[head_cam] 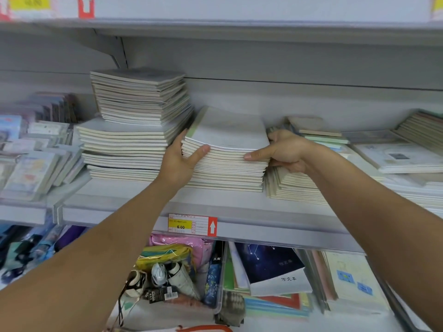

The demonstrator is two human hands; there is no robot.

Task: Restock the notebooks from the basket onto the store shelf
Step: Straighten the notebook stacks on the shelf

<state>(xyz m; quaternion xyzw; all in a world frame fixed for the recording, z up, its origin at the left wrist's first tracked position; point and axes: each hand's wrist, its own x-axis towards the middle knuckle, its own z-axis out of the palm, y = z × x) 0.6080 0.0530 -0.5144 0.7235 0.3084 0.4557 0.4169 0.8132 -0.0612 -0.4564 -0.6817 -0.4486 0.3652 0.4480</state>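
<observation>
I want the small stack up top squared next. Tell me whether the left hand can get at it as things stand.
Probably not yet: the left hand grips the middle notebook stack. Once it lets go, the small top stack sits just up-left, nothing in front.

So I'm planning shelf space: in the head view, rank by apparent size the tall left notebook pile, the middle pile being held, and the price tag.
1. Tall left notebook pile
2. Middle pile, gripped at both sides
3. Price tag, though nearer the camera
</observation>
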